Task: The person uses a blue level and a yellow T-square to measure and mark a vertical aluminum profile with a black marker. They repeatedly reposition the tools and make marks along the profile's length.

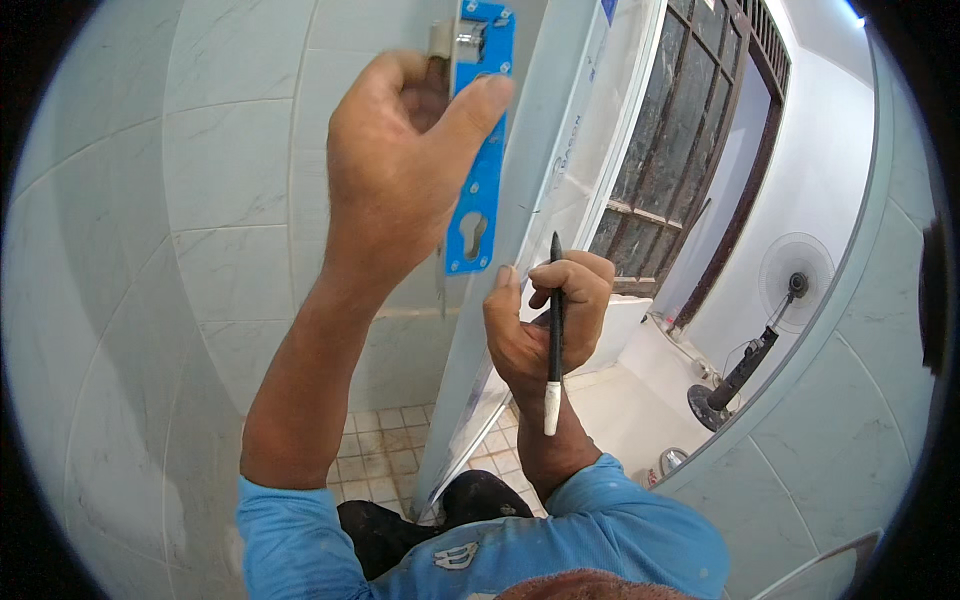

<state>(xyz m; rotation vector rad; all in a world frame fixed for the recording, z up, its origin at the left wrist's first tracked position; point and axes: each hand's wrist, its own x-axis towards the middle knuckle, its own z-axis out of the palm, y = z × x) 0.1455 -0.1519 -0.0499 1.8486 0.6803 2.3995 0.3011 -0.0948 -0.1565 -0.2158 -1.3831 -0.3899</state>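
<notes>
My left hand point(385, 185) is raised and closed around a door handle plate point(484, 175). The plate is long and covered in blue film, with a keyhole-shaped cutout near its lower end and a round metal fitting near the top. My thumb presses on its blue face; my other fingers curl behind it. My right hand point(520, 340) grips a black pen point(556, 330) with a white end, its dark tip pointing up. That hand is close beside the pale door point(530, 205), whose edge stands upright between my arms. A few small dark marks show on the door's surface.
Marbled tile walls point(230, 180) rise on the left, with more tile on the right. Small square floor tiles point(385, 450) lie below. Beyond the doorway stand a pedestal fan point(745, 365) and a dark-framed window point(675, 120).
</notes>
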